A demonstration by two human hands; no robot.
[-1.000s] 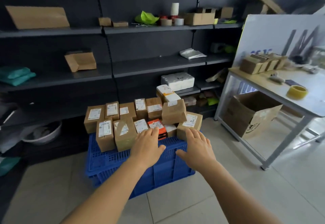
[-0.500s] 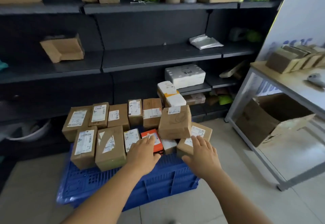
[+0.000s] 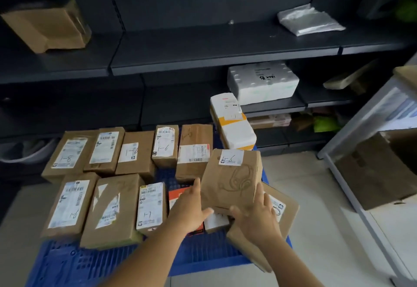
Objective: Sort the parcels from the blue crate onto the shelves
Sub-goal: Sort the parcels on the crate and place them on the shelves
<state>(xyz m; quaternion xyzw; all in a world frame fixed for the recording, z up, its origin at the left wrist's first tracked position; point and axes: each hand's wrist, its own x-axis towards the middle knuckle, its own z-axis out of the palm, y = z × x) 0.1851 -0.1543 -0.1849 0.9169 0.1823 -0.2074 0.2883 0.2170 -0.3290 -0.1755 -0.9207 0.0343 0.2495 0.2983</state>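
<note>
Both my hands close on one brown parcel (image 3: 230, 179) standing above the others at about 3 o'clock of the blue crate (image 3: 198, 253). My left hand (image 3: 188, 209) lies against its left face, fingers straight up the side and thumb under the lower edge; my right hand (image 3: 257, 215) grips its lower right corner, thumb across the front. The parcel carries a small white label at its top. More labelled brown parcels (image 3: 108, 210) cover the crate from 9 to 12 o'clock, with a white and yellow parcel (image 3: 234, 126) at 1 o'clock. Beyond, at 12 o'clock, the dark shelves (image 3: 214, 47) hold a white foam box (image 3: 261, 82).
</note>
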